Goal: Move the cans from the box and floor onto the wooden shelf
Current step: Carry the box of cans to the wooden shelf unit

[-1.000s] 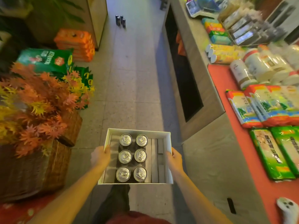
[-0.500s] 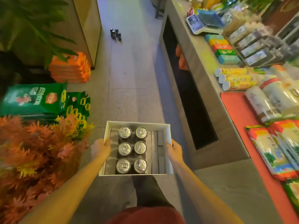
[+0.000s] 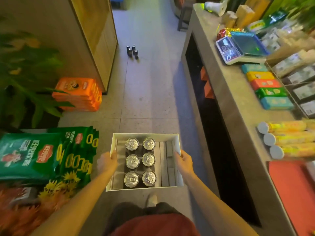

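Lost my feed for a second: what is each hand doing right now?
Left hand: closed on the left wall of the white box.
Right hand: closed on the box's right wall.

My forearms are bare to the frame edge: no sleeves, watch or rings visible. My left hand (image 3: 107,163) and right hand (image 3: 185,161) are ungloved. I wear a red top (image 3: 153,225), dark trousers (image 3: 129,210) and a light-coloured shoe (image 3: 151,200).

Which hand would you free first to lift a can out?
Probably the left hand: the cans sit toward its side of the box. The right hand could keep holding.
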Available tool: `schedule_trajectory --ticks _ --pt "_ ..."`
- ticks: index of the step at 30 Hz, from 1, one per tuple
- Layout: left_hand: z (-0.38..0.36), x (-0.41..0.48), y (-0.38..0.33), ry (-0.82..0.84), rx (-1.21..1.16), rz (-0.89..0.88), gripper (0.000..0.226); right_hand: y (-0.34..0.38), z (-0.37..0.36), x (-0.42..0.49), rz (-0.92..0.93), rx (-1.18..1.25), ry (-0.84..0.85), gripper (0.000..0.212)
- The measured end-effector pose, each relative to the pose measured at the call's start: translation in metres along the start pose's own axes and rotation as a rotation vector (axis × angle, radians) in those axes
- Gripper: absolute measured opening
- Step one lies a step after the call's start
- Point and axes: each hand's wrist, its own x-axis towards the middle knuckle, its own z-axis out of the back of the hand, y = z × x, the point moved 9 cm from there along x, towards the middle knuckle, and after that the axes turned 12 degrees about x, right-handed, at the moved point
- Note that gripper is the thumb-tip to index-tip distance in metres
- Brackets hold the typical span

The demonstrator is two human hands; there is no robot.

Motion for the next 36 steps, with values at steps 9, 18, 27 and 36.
schedule_trajectory --ticks 9,18,27,36 --pt "0.003 0.164 -0.129 0.007 -0.013 -0.009 0.043 0.096 -0.033 0.180 0.005 -0.009 -0.047 0.013" --pt "0.025 0.358 -0.287 0.139 -0.109 -0.086 0.043 0.217 -0.086 0.358 -0.010 0.035 -0.109 0.014" --pt "0.053 0.527 -0.418 0.094 -0.093 -0.066 0.043 0.343 -0.129 0.524 0.049 0.051 -0.134 0.018" --pt "0.051 0.664 -0.561 0.092 -0.023 0.017 0.042 0.437 -0.155 0.736 0.032 -0.006 -0.033 0.020"
